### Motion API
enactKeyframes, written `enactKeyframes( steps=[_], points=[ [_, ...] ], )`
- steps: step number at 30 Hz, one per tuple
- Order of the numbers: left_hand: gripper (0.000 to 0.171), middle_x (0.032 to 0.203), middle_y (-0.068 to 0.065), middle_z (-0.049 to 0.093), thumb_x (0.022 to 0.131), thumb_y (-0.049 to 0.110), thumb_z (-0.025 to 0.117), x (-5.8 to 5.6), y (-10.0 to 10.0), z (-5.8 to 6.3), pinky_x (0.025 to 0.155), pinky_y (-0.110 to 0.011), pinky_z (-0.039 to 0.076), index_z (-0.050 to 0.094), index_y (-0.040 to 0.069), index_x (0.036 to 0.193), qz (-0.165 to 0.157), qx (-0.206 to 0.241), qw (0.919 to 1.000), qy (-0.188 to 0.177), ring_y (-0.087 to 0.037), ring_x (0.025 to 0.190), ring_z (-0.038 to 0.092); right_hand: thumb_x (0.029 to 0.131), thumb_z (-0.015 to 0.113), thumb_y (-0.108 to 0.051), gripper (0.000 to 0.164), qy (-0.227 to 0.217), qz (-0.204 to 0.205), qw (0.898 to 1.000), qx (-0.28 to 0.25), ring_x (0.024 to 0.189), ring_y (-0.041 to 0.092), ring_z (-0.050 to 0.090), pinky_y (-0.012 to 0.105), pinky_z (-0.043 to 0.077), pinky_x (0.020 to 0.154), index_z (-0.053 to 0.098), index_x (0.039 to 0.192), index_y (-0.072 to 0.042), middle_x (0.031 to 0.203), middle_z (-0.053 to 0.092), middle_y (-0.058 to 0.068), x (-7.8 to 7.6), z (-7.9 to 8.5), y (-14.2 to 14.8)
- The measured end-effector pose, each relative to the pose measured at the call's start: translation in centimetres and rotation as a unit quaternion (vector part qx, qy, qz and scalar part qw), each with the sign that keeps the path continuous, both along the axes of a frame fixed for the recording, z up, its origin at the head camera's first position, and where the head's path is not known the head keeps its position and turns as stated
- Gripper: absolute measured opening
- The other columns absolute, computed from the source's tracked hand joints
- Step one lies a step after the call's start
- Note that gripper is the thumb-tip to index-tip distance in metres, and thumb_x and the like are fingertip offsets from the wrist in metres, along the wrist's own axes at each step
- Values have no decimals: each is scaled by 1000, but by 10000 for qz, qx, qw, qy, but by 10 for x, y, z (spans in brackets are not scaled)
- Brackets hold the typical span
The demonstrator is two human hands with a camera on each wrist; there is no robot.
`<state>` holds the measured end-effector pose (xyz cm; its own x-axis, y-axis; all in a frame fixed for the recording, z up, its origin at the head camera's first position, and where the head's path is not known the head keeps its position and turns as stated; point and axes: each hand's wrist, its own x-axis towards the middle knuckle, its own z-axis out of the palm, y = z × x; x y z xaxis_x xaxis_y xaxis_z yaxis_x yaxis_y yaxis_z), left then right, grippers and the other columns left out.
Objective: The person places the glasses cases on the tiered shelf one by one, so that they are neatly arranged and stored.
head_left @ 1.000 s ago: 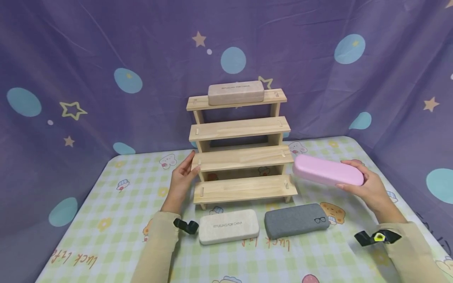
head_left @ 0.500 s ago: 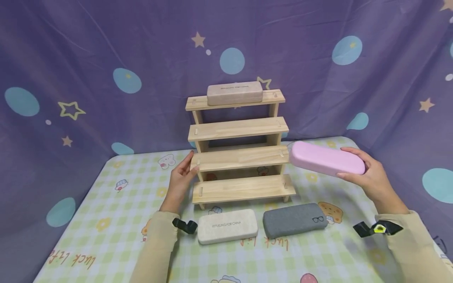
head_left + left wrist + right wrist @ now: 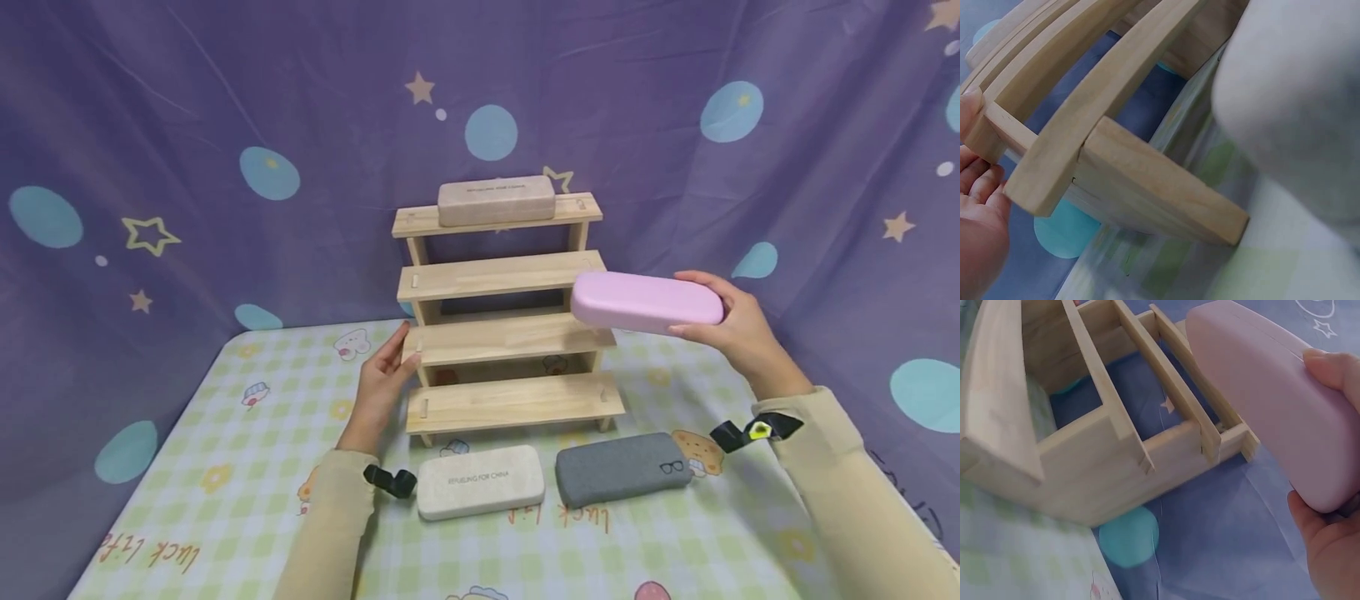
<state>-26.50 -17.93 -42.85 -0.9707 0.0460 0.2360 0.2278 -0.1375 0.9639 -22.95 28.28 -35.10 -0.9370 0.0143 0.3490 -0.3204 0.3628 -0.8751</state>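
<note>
A pink glasses case is held at its right end by my right hand, thumb on the near side and fingers on the far side. Its left end overlaps the right part of the wooden stepped shelf in the head view. The right wrist view shows the pink case up beside the shelf's side panel, with a gap between them. My left hand pinches the left end of the shelf's second board from the bottom. In the left wrist view, the thumb and fingers lie at the board's end.
A beige case sits on the top board. On the checked tablecloth, a cream case and a grey case lie in front of the shelf. A purple patterned curtain hangs behind and on both sides.
My right hand has raised the pink case and brought it left, from beside the shelf to over its right end. My left hand stays at the shelf.
</note>
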Motion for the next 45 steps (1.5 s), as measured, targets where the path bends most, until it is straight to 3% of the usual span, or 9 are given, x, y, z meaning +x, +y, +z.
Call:
enactKeyframes(
  steps=[10,18,35,45],
  points=[
    [59,151,-9,33,89,-1,61,-1,-1,-2,107,-18,35,36,0,142,65,9,10000,2,-18,138,31,68,77,9,64,191,929,9925,-777,95,11,54,15,50,75,58,126,-9,112,61,-9,-39,9,-37],
    [60,150,-11,33,89,-1,61,-1,0,-2,106,-19,37,35,0,143,16,-20,10000,28,-21,137,34,68,79,3,66,53,1375,9891,-533,99,16,52,19,48,80,54,128,-5,118,58,3,-64,14,-61],
    [59,150,-13,33,90,-1,60,-2,0,0,104,-18,38,35,-1,143,42,-88,10000,21,-23,137,34,66,81,1,68,-134,1434,9883,-494,95,19,53,21,49,76,54,128,-5,118,57,11,-107,31,-101],
    [59,150,-15,32,90,-2,59,-1,1,0,105,-19,38,34,-2,143,-25,-27,10000,-15,-22,136,34,66,83,-5,69,-413,1338,9899,-199,100,19,51,24,45,83,56,128,-10,123,56,10,-119,39,-114]
  ],
)
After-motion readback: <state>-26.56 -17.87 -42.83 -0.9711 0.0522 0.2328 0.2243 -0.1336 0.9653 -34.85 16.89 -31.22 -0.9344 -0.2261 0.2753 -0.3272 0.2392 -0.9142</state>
